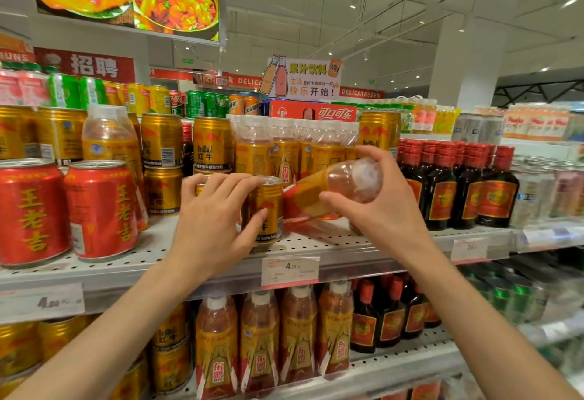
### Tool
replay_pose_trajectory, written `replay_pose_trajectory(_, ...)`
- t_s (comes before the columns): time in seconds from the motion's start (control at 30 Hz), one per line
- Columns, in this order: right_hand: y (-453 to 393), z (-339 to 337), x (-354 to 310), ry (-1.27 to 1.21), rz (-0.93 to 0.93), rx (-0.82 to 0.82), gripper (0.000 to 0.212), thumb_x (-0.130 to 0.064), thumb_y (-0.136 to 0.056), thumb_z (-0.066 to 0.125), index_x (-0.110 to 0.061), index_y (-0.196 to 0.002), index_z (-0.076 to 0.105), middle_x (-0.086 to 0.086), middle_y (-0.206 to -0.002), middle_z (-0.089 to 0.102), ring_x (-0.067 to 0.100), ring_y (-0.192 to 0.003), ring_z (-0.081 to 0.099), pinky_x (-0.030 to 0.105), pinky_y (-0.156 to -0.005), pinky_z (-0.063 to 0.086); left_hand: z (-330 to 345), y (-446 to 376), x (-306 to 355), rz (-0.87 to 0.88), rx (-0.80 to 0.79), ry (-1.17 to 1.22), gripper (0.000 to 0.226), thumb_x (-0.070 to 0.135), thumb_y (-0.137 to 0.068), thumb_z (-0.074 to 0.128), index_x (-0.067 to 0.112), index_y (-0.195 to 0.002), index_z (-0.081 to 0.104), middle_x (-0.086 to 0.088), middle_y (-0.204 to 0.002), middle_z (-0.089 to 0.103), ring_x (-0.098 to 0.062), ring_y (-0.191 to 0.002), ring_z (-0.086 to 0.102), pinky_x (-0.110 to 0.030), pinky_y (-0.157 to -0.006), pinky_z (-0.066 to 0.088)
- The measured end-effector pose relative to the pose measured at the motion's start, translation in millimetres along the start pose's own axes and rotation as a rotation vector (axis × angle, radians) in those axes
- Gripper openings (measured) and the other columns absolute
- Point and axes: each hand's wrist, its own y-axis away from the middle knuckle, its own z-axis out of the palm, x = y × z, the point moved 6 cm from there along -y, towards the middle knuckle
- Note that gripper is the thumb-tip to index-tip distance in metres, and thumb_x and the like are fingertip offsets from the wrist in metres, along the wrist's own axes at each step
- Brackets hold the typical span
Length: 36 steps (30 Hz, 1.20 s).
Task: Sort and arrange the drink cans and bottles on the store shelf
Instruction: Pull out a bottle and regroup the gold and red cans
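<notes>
My left hand point(218, 222) grips a gold Red Bull can point(267, 210) that stands upright on the white perforated shelf point(189, 260). My right hand point(382, 207) holds an orange drink bottle point(331, 191) by its clear capped end. The bottle lies tilted, its base pointing left toward the can and its cap toward me. Behind them stand more orange bottles point(284, 146) and stacked gold cans point(211, 143).
Red cans point(98, 210) stand at the left of the shelf, dark bottles with red labels point(458, 184) at the right. Price tags point(289, 271) hang on the shelf edge. The shelf below holds gold cans, orange bottles point(259, 342) and dark bottles.
</notes>
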Motion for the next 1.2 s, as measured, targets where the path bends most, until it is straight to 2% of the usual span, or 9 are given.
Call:
replay_pose_trajectory(0.13,-22,12,-12,-0.183,0.003,0.053,0.08,-0.045,-0.074,0.086,-0.033,-0.137,0.039,-0.013,-0.126,0.06,0.001,-0.106,0.065,0.019,-0.086,0.057,0,1,-1,-0.009,0.009,0.014,0.046,0.048,-0.093,0.05,0.027,-0.132,0.06,0.008,-0.126,0.066,-0.017,-0.117,0.06,-0.045,-0.101,0.031)
replay_pose_trajectory(0.23,-39,28,-14,-0.203,0.027,0.018,0.067,-0.049,-0.083,0.077,-0.033,-0.136,0.04,-0.016,-0.127,0.059,-0.008,-0.11,0.057,0.013,-0.09,0.048,0,1,-1,-0.009,0.017,0.02,0.045,0.047,-0.093,0.051,0.027,-0.132,0.059,0.008,-0.126,0.066,-0.017,-0.117,0.059,-0.044,-0.102,0.03)
replay_pose_trajectory(0.33,-50,52,-9,-0.133,0.056,-0.064,0.078,-0.054,-0.091,0.065,-0.026,-0.156,0.031,-0.008,-0.151,0.047,0.003,-0.129,0.045,0.025,-0.104,0.041,1,1,-2,-0.018,0.017,0.032,0.044,0.046,-0.093,0.052,0.028,-0.133,0.059,0.009,-0.126,0.065,-0.016,-0.119,0.059,-0.044,-0.104,0.029)
replay_pose_trajectory(0.47,-46,74,0,-0.139,0.055,-0.151,0.08,-0.052,-0.096,0.06,-0.037,-0.16,0.014,-0.012,-0.164,0.026,0.009,-0.148,0.029,0.037,-0.118,0.03,2,1,-3,-0.019,0.017,0.037,0.044,0.046,-0.093,0.053,0.028,-0.133,0.059,0.011,-0.127,0.065,-0.015,-0.119,0.058,-0.045,-0.104,0.029)
replay_pose_trajectory(0.53,-39,77,6,-0.159,0.086,-0.166,0.079,-0.054,-0.095,0.059,-0.042,-0.159,0.013,-0.013,-0.163,0.029,0.007,-0.145,0.031,0.041,-0.118,0.032,2,2,-3,-0.021,0.018,0.037,0.044,0.046,-0.093,0.053,0.028,-0.133,0.059,0.011,-0.126,0.065,-0.015,-0.119,0.058,-0.044,-0.104,0.029)
replay_pose_trajectory(0.7,-26,80,10,-0.169,0.089,-0.223,0.081,-0.048,-0.098,0.058,-0.039,-0.159,0.007,-0.015,-0.159,0.034,-0.007,-0.13,0.028,0.028,-0.114,0.031,1,2,-2,-0.023,0.021,0.044,0.044,0.046,-0.093,0.052,0.028,-0.134,0.059,0.011,-0.126,0.065,-0.015,-0.118,0.058,-0.043,-0.104,0.029)
replay_pose_trajectory(0.87,-23,74,16,-0.108,0.082,-0.147,0.088,-0.064,-0.089,0.061,-0.049,-0.156,0.005,-0.015,-0.161,0.034,0.007,-0.146,0.032,0.042,-0.118,0.034,2,3,-3,-0.02,0.018,0.035,0.044,0.046,-0.094,0.052,0.028,-0.134,0.059,0.011,-0.126,0.064,-0.015,-0.119,0.058,-0.044,-0.105,0.03)
replay_pose_trajectory(0.93,-17,73,18,-0.104,0.076,-0.101,0.087,-0.066,-0.087,0.061,-0.052,-0.155,0.007,-0.015,-0.16,0.034,0.005,-0.144,0.032,0.038,-0.116,0.034,2,3,-3,-0.019,0.017,0.032,0.044,0.047,-0.095,0.051,0.028,-0.134,0.059,0.011,-0.127,0.064,-0.015,-0.12,0.058,-0.043,-0.105,0.029)
replay_pose_trajectory(1.2,-4,84,21,-0.091,0.087,0.046,0.083,-0.064,-0.091,0.057,-0.032,-0.158,0.021,-0.009,-0.156,0.039,0.007,-0.142,0.036,0.037,-0.117,0.036,2,2,-3,-0.03,0.004,0.018,0.045,0.049,-0.096,0.049,0.028,-0.134,0.059,0.01,-0.127,0.064,-0.015,-0.121,0.057,-0.044,-0.105,0.029)
